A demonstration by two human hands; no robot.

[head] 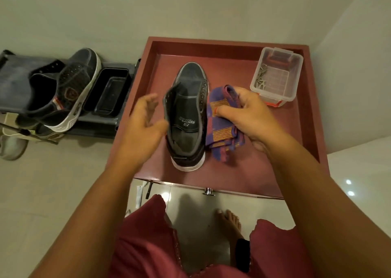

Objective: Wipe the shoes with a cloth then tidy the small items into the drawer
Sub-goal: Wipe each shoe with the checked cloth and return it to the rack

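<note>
Shoe: a dark shoe (pixel 188 117) stands upright on the red cabinet top (pixel 296 134), near the middle, heel toward the front edge, toe toward the back rim.
Cloth: a purple and orange cloth (pixel 222 125) lies bunched just beside the shoe, on its right side, touching it.
Right hand: the right hand (pixel 251 117) rests on the cloth with fingers curled round its upper folds, thumb pressing on the fabric.
Left hand: the left hand (pixel 146 121) is at the shoe's left side with fingers spread and loosely bent, holding nothing; whether it touches the shoe I cannot tell.
Step in hand: likely gathering the cloth to wipe this shoe, with the free hand about to steady it.
Risk: an unsteadied shoe could tip or slide toward the front edge under a hard wipe; a loose corner of cloth may drag across the top.
Small items: a clear plastic box (pixel 277 76) sits in the back right corner, with metal keys (pixel 261 76) inside at its left wall.
Drawer: only a metal knob (pixel 209 191) shows below the front edge; the drawer looks closed.
Around: a second shoe (pixel 69 89) and a black tray (pixel 110 91) rest on a low rack (pixel 14 70) to the left, well apart.
In the way: the shoe and cloth occupy the middle of the top, between the person and the box.
</note>
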